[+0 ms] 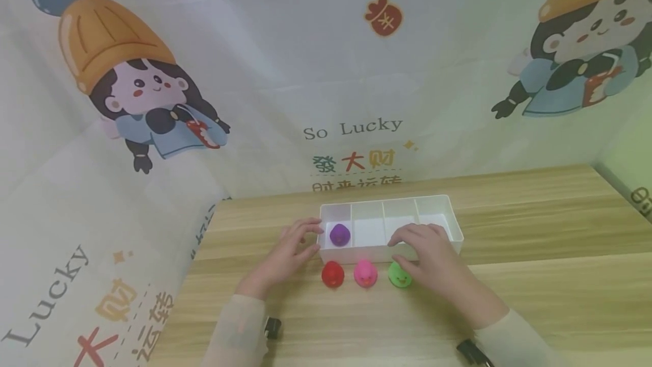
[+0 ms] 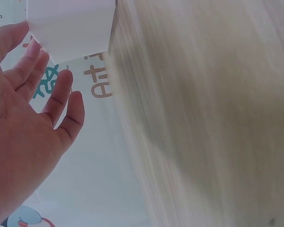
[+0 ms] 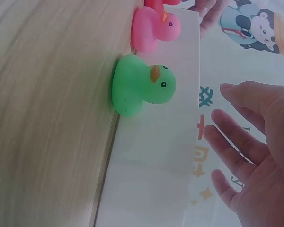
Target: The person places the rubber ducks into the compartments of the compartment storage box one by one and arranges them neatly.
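A long white box (image 1: 370,253) with four compartments in a row lies on the table. In its leftmost compartment is a purple rubber duck (image 1: 339,235). Three more ducks stand in front of the box: red (image 1: 333,274), pink (image 1: 365,273) and green (image 1: 399,275). My left hand (image 1: 285,256) is at the box's left end, its fingertips right at the rim and its fingers loosely bent. Above the green duck and the box's front wall hovers my right hand (image 1: 430,256), fingers relaxed and spread, the palm holding nothing in the right wrist view.
The wooden table (image 1: 535,231) reaches back to a pale printed cloth (image 1: 265,72) with cartoon figures and lettering. A black strap piece (image 1: 273,328) shows by the left sleeve, and another black piece (image 1: 472,352) by the right sleeve.
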The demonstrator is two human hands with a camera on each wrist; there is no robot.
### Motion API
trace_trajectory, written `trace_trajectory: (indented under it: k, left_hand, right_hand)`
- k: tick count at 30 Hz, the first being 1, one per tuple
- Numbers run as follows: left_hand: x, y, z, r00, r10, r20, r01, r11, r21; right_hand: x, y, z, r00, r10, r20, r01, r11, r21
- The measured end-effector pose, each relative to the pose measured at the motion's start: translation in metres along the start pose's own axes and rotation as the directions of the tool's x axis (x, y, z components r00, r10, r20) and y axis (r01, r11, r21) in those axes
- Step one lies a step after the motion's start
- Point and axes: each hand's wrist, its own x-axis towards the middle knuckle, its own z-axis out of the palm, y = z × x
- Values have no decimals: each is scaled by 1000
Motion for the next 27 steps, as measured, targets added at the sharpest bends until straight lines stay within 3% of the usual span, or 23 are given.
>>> trace_trajectory:
  k: [8, 27]
  left_hand:
    - [0, -3, 1, 1000, 12, 1, -12, 1000, 10]
    - [0, -1, 0, 1000, -7, 6, 7, 1000, 2]
  right_hand:
    - [-5, -1, -2, 999, -35, -37, 36, 998, 45]
    - [-20, -1, -1, 998, 3, 56, -4, 1000, 25]
